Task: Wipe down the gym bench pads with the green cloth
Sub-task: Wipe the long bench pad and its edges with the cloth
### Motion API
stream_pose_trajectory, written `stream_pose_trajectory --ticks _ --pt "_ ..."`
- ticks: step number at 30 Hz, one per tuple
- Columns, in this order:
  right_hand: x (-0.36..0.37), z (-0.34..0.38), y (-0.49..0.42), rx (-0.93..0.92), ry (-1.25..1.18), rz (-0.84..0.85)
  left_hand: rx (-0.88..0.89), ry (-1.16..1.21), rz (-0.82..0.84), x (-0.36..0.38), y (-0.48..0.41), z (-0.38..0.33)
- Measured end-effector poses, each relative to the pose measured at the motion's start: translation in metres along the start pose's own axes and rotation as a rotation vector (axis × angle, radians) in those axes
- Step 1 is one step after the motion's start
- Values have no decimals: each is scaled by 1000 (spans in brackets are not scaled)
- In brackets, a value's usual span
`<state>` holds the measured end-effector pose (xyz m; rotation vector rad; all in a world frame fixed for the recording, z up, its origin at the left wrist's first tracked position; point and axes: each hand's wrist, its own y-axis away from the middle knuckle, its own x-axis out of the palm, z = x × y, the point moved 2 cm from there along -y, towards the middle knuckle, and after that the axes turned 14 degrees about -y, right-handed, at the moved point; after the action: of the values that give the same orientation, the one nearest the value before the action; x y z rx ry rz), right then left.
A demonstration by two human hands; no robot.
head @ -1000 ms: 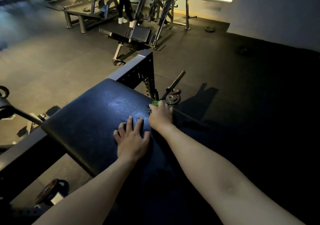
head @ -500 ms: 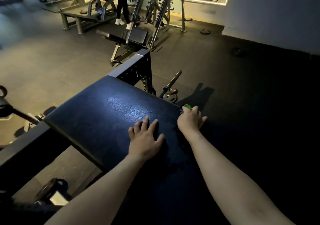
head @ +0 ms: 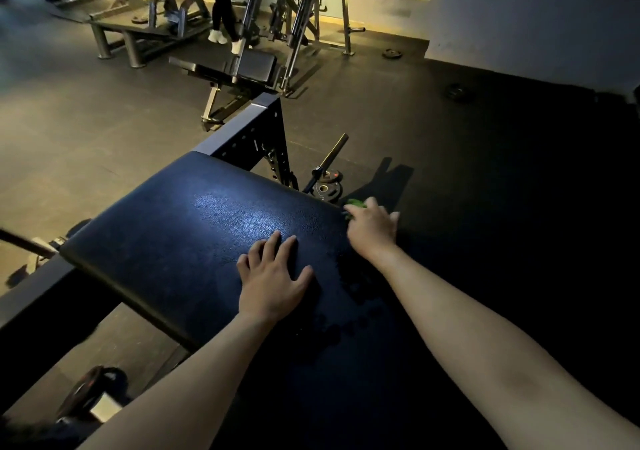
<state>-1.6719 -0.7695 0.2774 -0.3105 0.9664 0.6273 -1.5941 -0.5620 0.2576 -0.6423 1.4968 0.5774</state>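
Two hands on the bench pad [head: 194, 241]: left hand [head: 273, 276] flat, fingers spread, bracing; right hand [head: 372, 226] pressing the mostly hidden green cloth [head: 355, 203] at the pad's far right edge, mid-wipe; next pass likely back across the pad.

Green cloth [head: 354, 204], seemingly blue-black pad [head: 207, 235]

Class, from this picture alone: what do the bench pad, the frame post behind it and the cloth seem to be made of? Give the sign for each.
Bench pad: probably vinyl or leather, dark with a pebbled grain and a soft sheen where light falls.
Frame post: likely painted steel, matte and square-edged, with rows of punched holes.
Green cloth: seemingly soft fabric, crumpled under the right hand; too little shows to tell the weave.
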Motion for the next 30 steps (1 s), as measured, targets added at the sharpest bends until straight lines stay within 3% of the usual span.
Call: stream_pose_trajectory --ticks 3,6,13,21,25,30 --pt "-8 -18 -5 162 -47 -45 -2 -11 6 -1 0 0" --pt "-1 2 -4 197 -80 -58 -20 -7 15 -2 0 -2" --pt "30 52 5 -162 -49 76 -112 59 55 -8 -26 -8" --pt "9 0 -33 76 -18 -29 -103 72 -14 0 -31 -8" --pt "19 18 -22 -31 4 -36 -101 84 -32 0 -32 -11" --pt "30 45 15 -260 -23 75 -94 81 -44 -1 -32 -9"
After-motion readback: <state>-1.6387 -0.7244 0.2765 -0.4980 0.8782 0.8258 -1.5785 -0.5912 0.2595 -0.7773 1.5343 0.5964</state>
